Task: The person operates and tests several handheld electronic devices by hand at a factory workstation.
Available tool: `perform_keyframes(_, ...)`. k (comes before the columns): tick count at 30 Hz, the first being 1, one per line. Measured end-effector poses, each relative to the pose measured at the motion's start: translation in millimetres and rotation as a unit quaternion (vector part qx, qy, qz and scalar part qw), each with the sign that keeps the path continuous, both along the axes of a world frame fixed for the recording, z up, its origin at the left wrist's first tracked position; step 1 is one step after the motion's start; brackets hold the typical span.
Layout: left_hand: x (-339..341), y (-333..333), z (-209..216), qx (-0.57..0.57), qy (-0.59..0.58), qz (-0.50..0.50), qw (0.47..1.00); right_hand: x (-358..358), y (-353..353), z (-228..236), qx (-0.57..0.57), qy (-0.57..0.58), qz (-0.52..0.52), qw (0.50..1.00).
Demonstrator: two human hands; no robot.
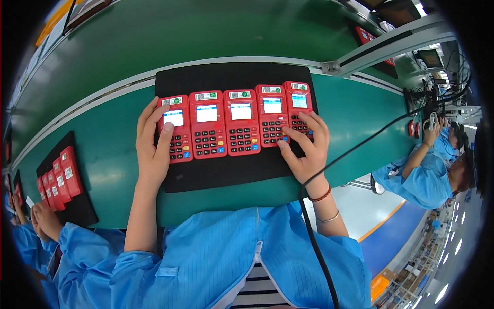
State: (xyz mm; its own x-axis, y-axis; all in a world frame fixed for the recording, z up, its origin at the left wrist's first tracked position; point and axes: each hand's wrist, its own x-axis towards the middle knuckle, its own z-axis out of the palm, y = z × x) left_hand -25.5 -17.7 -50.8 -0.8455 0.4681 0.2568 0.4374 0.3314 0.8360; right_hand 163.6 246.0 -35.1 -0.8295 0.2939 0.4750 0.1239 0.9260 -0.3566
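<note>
Several red card payment terminals stand side by side in a row on a black mat [226, 175], screens lit and keypads toward me. My left hand [152, 139] grips the leftmost terminal [179, 147] at its left edge, with the thumb on its face by the screen. My right hand [310, 144] is open, fingers apart over the keypads of the two rightmost terminals. One fingertip is at the keys of the second terminal from the right [271, 108]. Its other fingers partly hide the keypad of the rightmost terminal [298, 95]. The middle terminal [240, 123] is untouched.
A black cable [360, 144] hangs across my right wrist. Left, on another black mat [85, 201], lie several red terminals [70, 172] near a co-worker's hand [45, 219]. A metal rail [386, 46] runs at the back right. Another co-worker [427, 170] sits at the right.
</note>
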Motion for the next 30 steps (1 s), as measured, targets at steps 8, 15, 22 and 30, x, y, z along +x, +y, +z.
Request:
perform_keyframes(8, -0.5, -0.7, -3.7, -0.017, 0.020, 0.004, 1.000, 3.6, 5.3, -1.8, -0.048, 0.007, 0.032, 0.998)
perform_keyframes(15, -11.7, -4.3, -16.8, -0.031, 0.057, 0.005, 0.998, 17.1, 31.8, -12.3, -0.041, 0.047, -0.069, 0.996)
perform_keyframes(22, -12.7, -0.1, -19.7, -0.029, 0.050, 0.003, 0.998, 18.2, 33.7, -20.7, -0.060, 0.051, -0.070, 0.994)
perform_keyframes(30, -10.2, 0.0, -18.5, -0.029, 0.043, 0.008, 0.999, 18.9, 32.5, -21.8, -0.056, 0.071, -0.062, 0.994)
